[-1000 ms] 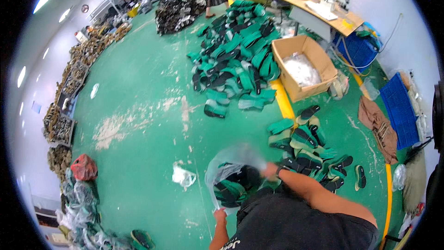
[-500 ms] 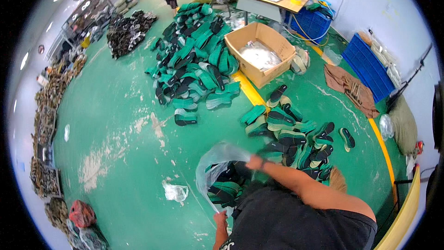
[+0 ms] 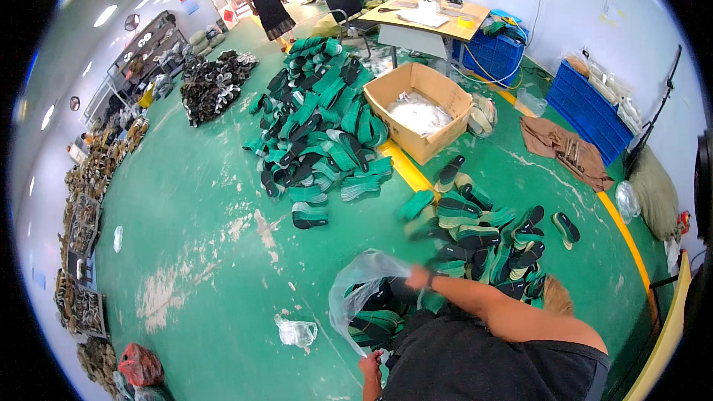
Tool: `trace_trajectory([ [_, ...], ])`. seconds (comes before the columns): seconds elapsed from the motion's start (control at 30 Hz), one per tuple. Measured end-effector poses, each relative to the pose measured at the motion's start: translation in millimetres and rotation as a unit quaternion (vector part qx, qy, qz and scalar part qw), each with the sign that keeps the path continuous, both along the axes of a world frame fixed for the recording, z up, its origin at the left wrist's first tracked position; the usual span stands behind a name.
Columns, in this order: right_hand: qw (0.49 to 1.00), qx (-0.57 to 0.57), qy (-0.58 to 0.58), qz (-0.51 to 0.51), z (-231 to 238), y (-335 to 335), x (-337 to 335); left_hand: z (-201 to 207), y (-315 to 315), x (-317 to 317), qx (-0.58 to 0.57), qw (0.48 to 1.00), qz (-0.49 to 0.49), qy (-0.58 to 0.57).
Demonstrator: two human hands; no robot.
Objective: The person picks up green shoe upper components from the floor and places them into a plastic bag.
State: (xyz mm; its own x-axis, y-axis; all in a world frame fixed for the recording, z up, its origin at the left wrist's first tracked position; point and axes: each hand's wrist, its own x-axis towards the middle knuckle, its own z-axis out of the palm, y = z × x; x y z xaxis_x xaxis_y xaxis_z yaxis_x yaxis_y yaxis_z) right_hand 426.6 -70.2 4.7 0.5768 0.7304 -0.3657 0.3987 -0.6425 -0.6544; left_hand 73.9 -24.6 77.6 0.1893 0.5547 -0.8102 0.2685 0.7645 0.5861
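Observation:
A clear plastic bag stands with its mouth spread wide, partly filled with green and black shoe insoles. At its near rim, my left hand is closed on the plastic. My right hand, blurred by motion, is closed at the far right rim, beside dark insoles just inside the mouth. My dark shirt hides the bag's near right side. To the right of the bag lies a loose pile of green, black and cream insoles. One insole pair lies apart from it.
A larger heap of green insoles lies ahead, next to an open cardboard box with white contents. Crumpled plastic is on the floor at left. Blue crates and a brown cloth lie right. A person stands far off.
The view has tilted up slightly, so the far person and table show more fully. Both hands keep about the same places at the bag's rim.

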Motion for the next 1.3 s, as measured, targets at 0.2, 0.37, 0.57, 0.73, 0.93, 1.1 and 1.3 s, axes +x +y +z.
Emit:
trace_trajectory([
  [0.2,1.0,0.014,-0.014,0.01,-6.0,1.2,-12.3,-34.2,-5.6,-28.9,0.041,0.999,0.025,-0.008],
  [0.37,0.999,0.038,-0.02,-0.029,-30.6,29.2,-10.7,-50.4,18.0,-59.4,0.005,0.998,0.048,-0.029],
  [0.57,0.993,0.029,-0.096,-0.059,-77.5,-52.1,4.1,-63.2,-17.3,-11.5,0.123,0.966,-0.227,-0.012],
  [0.73,0.991,0.002,0.117,0.066,9.3,-34.4,-28.1,-81.3,-23.8,-63.6,0.318,0.857,-0.403,0.043],
  [0.93,0.998,-0.03,0.05,0.017,17.1,-45.6,25.4,-100.5,-24.7,-17.2,0.319,0.854,-0.382,0.153],
  [1.1,0.989,-0.004,0.145,0.003,32.8,-34.5,64.0,-72.7,-7.0,8.9,0.046,0.991,0.021,0.122],
  [1.3,0.972,0.118,0.172,-0.11,-38.0,-34.7,123.6,-63.6,-17.1,72.3,0.043,0.97,-0.051,0.234],
])
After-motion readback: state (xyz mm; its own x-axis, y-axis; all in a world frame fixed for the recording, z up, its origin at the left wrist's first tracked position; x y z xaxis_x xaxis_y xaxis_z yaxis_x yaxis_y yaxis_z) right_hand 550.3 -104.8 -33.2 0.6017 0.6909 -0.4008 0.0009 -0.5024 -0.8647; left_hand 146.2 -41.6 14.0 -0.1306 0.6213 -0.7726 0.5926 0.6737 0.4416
